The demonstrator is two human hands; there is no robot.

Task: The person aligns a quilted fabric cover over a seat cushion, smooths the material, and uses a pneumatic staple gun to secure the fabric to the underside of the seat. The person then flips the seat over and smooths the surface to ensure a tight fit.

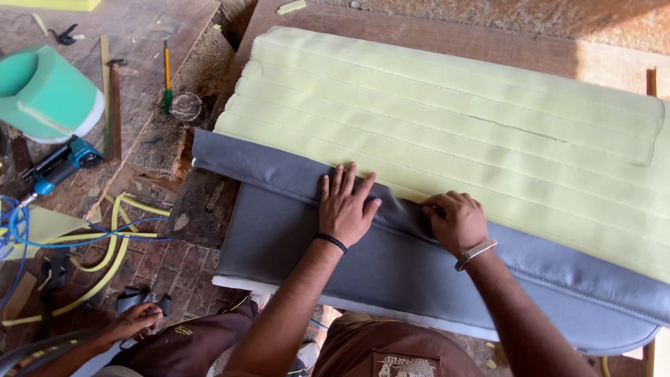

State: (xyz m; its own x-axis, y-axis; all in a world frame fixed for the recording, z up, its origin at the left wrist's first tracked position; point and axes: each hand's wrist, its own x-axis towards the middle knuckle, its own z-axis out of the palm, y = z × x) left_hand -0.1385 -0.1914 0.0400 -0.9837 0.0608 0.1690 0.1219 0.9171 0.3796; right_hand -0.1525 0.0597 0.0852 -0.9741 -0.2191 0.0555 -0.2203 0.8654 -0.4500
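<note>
A long pale yellow-green foam cushion (pixel 447 119) with lengthwise grooves lies on a wooden bench. Grey fabric (pixel 293 237) wraps its near edge and hangs down the front. My left hand (pixel 345 206) lies flat, fingers spread, pressing the grey fabric against the foam's near edge. My right hand (pixel 457 220) is curled just to the right, pinching a fold of the same grey fabric where it meets the foam. A black band circles my left wrist and a metal bangle my right.
Another person's hand (pixel 136 321) reaches in at lower left near the brick floor. A blue pneumatic stapler (pixel 59 167), blue and yellow hoses (pixel 105 244), a green foam roll (pixel 45 94), a hammer (pixel 114 105) and a screwdriver (pixel 167 77) lie to the left.
</note>
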